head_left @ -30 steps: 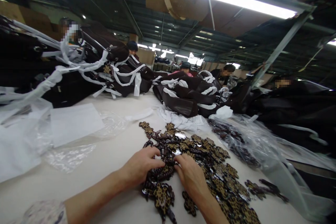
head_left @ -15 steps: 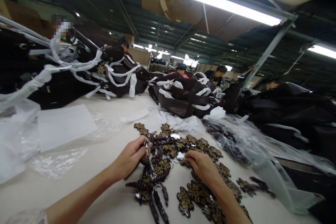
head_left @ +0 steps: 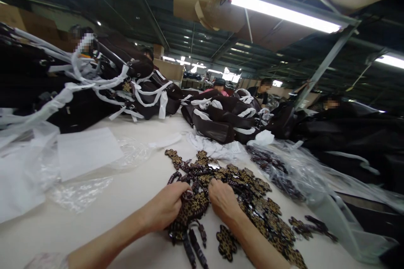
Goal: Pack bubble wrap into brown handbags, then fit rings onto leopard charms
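My left hand (head_left: 168, 206) is closed, thumb against fingers, on the dark looped strap (head_left: 188, 194) of a bag charm at the left of the pile. Close to its right, my right hand (head_left: 222, 197) bends down with its fingertips pinched together over the charms. What those fingertips hold, if anything, is hidden. Around both hands lies a heap of leopard-print, bear-shaped charms (head_left: 252, 183) with dark edges and dark segmented straps. Dark strap ends (head_left: 194, 248) trail toward me below my left hand. One bear charm (head_left: 226, 242) lies near my right forearm.
Dark bags with white-wrapped handles (head_left: 211, 128) are piled behind. To the right are a clear plastic bag with more charms (head_left: 274, 168) and a translucent bin (head_left: 362, 241). A white sheet (head_left: 90, 151) and clear wrapping (head_left: 80, 193) lie left. Several people are beyond the bags.
My right hand has moved left, away from a silvery piece, toward my left hand. My left hand has lowered slightly; the shiny metal piece at its fingers no longer shows.
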Tool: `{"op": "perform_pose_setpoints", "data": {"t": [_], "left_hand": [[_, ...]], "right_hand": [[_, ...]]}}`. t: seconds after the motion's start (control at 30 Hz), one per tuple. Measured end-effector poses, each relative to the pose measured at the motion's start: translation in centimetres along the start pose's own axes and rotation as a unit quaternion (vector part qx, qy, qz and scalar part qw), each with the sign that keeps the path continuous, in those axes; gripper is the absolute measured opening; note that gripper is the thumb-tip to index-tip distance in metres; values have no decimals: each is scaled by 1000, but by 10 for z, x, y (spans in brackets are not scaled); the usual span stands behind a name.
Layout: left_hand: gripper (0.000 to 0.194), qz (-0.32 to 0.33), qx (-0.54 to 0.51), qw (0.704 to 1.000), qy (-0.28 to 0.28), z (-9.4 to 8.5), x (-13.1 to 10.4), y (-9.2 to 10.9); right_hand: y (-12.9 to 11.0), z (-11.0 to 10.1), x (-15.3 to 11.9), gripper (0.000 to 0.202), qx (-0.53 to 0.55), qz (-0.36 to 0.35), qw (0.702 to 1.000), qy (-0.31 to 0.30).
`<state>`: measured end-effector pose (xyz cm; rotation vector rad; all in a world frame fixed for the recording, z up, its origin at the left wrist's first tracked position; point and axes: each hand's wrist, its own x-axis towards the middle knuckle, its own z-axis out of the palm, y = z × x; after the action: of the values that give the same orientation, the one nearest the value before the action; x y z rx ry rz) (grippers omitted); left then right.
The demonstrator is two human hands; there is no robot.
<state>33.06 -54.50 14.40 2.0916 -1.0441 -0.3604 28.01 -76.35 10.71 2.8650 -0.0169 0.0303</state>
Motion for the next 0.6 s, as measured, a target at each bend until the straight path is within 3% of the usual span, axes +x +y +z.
{"op": "perform_pose_setpoints", "data": {"t": [0.17,0.33,0.47,0.6], "left_hand": [[43,-10,-29,999,-30,-3,-1,-1],[28,-52,-101,993,-34,3,4,-4],[21,-115,-241,962,-61,9,6,-10],[22,-135,-307,940,-65,12,5,-14]], "right_hand": [[13,3,-9,9,-13,-5,1000,-24],[1,-1,-10,11,17,5,1000,-23],[-7,0,-2,13,68,59,996,-9],[11,-3,-8,16,170,85,982,22]]}}
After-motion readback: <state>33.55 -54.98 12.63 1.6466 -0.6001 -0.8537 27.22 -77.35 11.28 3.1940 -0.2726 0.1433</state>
